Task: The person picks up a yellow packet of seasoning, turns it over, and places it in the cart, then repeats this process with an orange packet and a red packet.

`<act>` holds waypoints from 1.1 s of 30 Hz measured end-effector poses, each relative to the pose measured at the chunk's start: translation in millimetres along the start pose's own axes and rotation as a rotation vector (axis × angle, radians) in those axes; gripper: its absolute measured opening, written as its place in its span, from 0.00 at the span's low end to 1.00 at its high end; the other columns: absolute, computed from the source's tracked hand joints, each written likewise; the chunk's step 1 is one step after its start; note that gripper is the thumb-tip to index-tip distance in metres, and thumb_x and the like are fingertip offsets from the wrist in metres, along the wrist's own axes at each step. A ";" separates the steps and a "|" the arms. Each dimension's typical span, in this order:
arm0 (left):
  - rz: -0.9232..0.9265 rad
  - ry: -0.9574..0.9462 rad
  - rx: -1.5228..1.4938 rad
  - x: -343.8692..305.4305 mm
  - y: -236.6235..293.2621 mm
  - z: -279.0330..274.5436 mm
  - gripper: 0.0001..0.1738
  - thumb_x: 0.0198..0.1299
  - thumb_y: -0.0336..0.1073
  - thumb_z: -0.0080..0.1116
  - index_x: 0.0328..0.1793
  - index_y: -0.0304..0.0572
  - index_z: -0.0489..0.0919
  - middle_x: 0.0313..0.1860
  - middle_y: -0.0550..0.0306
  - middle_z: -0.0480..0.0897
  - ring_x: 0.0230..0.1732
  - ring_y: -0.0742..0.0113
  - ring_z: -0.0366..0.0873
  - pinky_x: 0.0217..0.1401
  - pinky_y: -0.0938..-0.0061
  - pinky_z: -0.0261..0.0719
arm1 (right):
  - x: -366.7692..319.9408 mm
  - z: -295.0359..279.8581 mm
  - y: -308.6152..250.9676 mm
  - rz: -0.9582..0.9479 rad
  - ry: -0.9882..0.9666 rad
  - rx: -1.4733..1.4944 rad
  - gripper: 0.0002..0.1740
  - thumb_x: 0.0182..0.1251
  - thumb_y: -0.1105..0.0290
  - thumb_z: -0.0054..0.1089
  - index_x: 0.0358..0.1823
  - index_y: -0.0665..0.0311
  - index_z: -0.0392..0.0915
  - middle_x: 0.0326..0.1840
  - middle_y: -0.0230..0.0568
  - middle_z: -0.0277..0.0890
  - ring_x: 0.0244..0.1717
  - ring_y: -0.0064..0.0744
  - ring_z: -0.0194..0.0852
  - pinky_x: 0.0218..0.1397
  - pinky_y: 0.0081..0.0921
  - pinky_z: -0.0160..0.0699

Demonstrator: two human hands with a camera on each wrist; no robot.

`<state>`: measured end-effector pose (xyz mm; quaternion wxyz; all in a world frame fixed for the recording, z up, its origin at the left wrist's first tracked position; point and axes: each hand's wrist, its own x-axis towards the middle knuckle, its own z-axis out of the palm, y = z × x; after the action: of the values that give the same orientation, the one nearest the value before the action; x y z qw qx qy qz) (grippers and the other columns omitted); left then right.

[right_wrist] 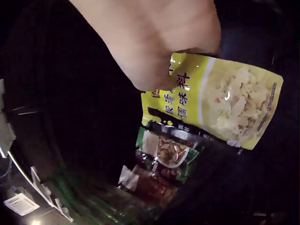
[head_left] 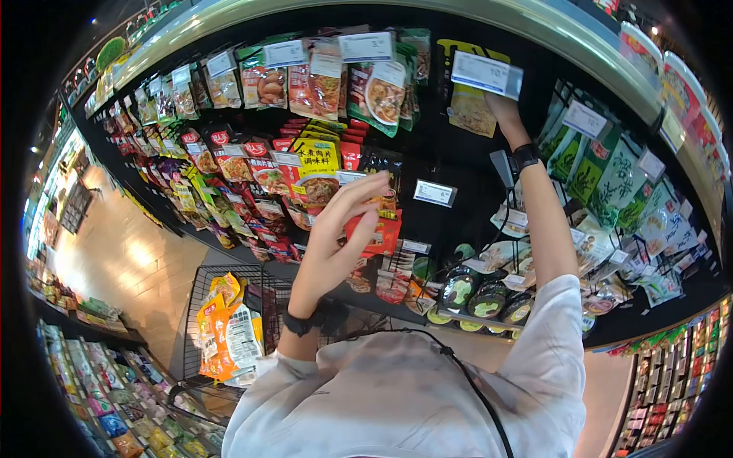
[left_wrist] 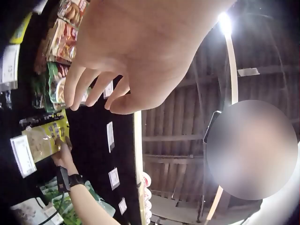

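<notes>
A yellow seasoning packet with a food picture hangs at the upper right of the rack, partly behind a price tag. My right hand pinches its edge; in the right wrist view the fingers of the hand curl over the lettered end of the packet, hiding some fingertips. My left hand is raised before the red and yellow packets, holding nothing, its fingers loosely bent. The left wrist view shows that hand above and apart from the yellow packet.
Rows of hanging packets fill the left, green packets the right. Round black-lidded packs sit low on the rack. A wire basket with orange packets stands at lower left. Another person appears, blurred, in the left wrist view.
</notes>
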<state>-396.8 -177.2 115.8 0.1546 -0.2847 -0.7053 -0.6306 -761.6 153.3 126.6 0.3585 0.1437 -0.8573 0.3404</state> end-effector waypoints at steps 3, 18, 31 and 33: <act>-0.048 0.138 -0.083 -23.7 -9.2 -22.2 0.22 0.72 0.22 0.49 0.71 0.33 0.72 0.70 0.48 0.74 0.67 0.61 0.77 0.67 0.69 0.76 | 5.1 0.0 -1.9 -0.108 0.042 0.071 0.23 0.74 0.65 0.54 0.67 0.60 0.66 0.69 0.58 0.71 0.70 0.55 0.69 0.70 0.40 0.71; -0.442 0.491 -0.085 -132.8 -56.9 -88.7 0.14 0.76 0.30 0.48 0.59 0.30 0.78 0.54 0.50 0.84 0.56 0.63 0.83 0.60 0.72 0.77 | -316.7 -82.5 -207.0 0.422 -0.973 0.723 0.15 0.79 0.71 0.49 0.60 0.72 0.75 0.47 0.44 0.83 0.50 0.32 0.82 0.58 0.29 0.79; -0.685 0.676 0.165 -159.9 -11.0 -11.9 0.17 0.76 0.34 0.48 0.62 0.29 0.77 0.55 0.44 0.83 0.57 0.56 0.84 0.64 0.64 0.79 | -662.8 80.2 53.5 0.824 -2.085 0.082 0.25 0.66 0.51 0.62 0.44 0.71 0.80 0.36 0.48 0.84 0.29 0.39 0.86 0.31 0.34 0.81; -0.725 0.679 0.194 -173.7 -9.2 0.2 0.17 0.76 0.35 0.48 0.63 0.30 0.77 0.56 0.45 0.83 0.58 0.55 0.84 0.65 0.64 0.78 | -670.3 77.8 48.2 0.711 -2.118 -0.033 0.31 0.61 0.45 0.66 0.46 0.70 0.82 0.37 0.48 0.85 0.33 0.39 0.87 0.35 0.34 0.83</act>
<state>-264.9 -213.2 8.2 0.1721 0.2151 -0.7243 -0.6321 -355.1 136.4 -413.8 -0.6686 0.1031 -0.7269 0.1179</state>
